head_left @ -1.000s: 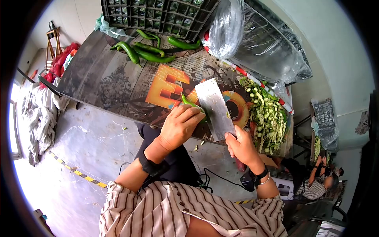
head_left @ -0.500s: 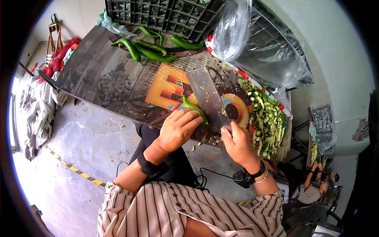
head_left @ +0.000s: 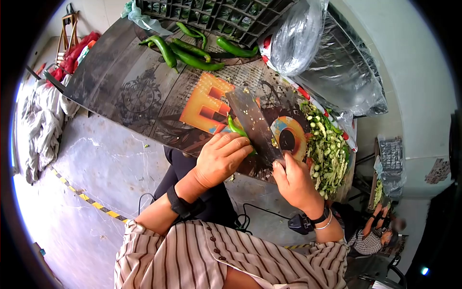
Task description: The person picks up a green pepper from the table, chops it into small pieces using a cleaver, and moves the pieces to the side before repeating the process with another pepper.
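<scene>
The long, dark, wood-patterned worktop point(head_left: 101, 82) bears printed orange letters and a clock motif; several long, glossy green peppers point(head_left: 192, 60) lie together near its far edge, just beside a black plastic lattice crate point(head_left: 211, 17); a loose heap of pale-green sliced pepper pieces point(head_left: 327, 149) covers its right end, near a red-and-white strip point(head_left: 305, 94); small bits dot the printed surface.

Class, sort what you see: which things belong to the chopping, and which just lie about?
In the job, it seems:
- cleaver, in the right hand
- green pepper under the left hand
- whole peppers
- chopped pieces

Probably just lying about:
- pale cloth heap
- red mesh
- crumpled pale-blue plastic
</scene>
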### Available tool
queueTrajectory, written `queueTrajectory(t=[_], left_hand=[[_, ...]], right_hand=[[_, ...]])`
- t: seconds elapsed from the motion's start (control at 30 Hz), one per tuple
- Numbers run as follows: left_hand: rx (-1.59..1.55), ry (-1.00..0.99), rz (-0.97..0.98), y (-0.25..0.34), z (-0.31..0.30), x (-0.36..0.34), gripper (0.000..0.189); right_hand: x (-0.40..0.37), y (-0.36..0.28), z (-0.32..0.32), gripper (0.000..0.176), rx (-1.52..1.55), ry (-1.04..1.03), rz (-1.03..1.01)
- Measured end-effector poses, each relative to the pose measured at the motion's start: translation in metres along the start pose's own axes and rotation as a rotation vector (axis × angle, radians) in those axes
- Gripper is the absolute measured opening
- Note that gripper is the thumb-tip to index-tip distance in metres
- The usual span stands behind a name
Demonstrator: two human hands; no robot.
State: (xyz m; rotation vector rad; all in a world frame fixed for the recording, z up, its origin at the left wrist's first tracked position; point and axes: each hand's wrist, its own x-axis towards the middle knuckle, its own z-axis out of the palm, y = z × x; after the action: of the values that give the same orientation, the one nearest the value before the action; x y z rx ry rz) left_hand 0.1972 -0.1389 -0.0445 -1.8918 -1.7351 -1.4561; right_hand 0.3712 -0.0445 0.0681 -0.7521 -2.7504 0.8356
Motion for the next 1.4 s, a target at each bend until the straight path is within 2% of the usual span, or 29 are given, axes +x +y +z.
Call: queueTrajectory(t=[0.3,0.5,0.73,0.8,0.93,1.03,1.13,1.4], left_hand=[[-0.036,0.055,-0.032,0.002,-0.001,0.003,0.023],[-0.026,-0.004,-0.033,0.000,-0.002,0.000,0.025],[-0.009,0.022,-0.036,0.000,0.000,0.003,0.024],[-0.008,0.040,-0.044,0.002,0.000,0.004,0.023],[-0.021,0.060,-0.062,0.003,-0.001,0.005,0.023],[-0.015,0.049,-0.062,0.004,-0.001,0.005,0.022],[-0.014,0.061,-0.068,0.004,-0.001,0.005,0.022],[-0.022,0.053,-0.075,0.004,-0.001,0.005,0.022]], right_hand=[[-0.005,-0.008,-0.007,0.013,-0.120,-0.091,0.044],[-0.003,-0.008,-0.005,0.012,-0.191,-0.108,0.016],[0.007,-0.001,0.003,0.011,-0.136,-0.016,-0.046],[0.010,-0.002,0.000,0.011,0.036,0.003,0.051],[0.010,-0.005,-0.002,0.011,0.114,0.080,0.109],[0.011,-0.002,0.001,0.011,0.027,0.066,-0.007],[0.011,0.001,0.006,0.012,0.079,0.046,0.080],[0.016,-0.002,0.013,0.010,0.108,0.090,0.025]])
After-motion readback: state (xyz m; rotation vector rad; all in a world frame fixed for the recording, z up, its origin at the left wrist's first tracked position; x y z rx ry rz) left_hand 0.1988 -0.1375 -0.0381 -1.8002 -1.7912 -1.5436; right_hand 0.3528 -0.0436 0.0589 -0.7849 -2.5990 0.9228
